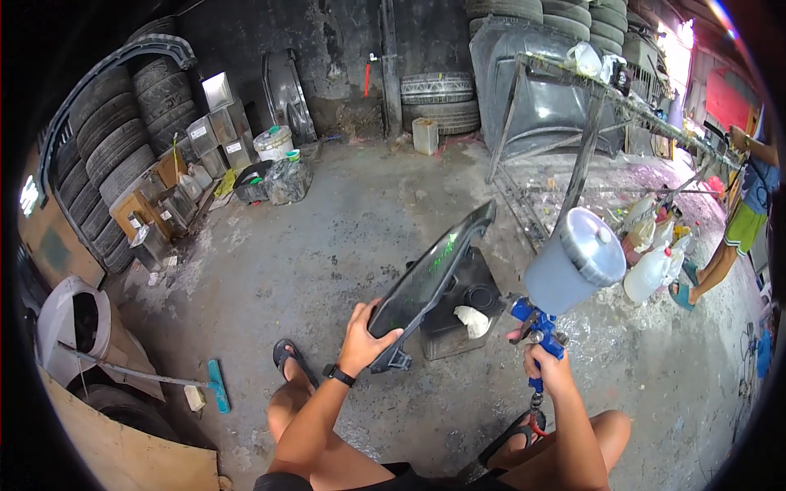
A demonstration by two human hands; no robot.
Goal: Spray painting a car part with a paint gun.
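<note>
My left hand (pixel 360 340) grips the lower end of a long, dark, curved car body panel (pixel 422 282). The panel slants up and away to the right, with green writing near its upper part. In my right hand (pixel 548 368) is a blue spray gun (pixel 536 323), upright, with a large translucent cup (pixel 569 258) on top that looks grey. A red hose hangs below its handle. The gun stays apart from the panel, to its right. Behind the panel on the floor sits a black plastic container (pixel 446 327), partly hidden, with a crumpled white piece (pixel 472 322) on it.
A metal rack (pixel 589 139) stands at the far right near several plastic jugs (pixel 649 274). Another person (pixel 741 196) is at the right edge. Stacked tires (pixel 115 131), metal cans (pixel 217 90) and a bucket (pixel 273 143) line the left. A blue-headed squeegee (pixel 218 386) lies at lower left.
</note>
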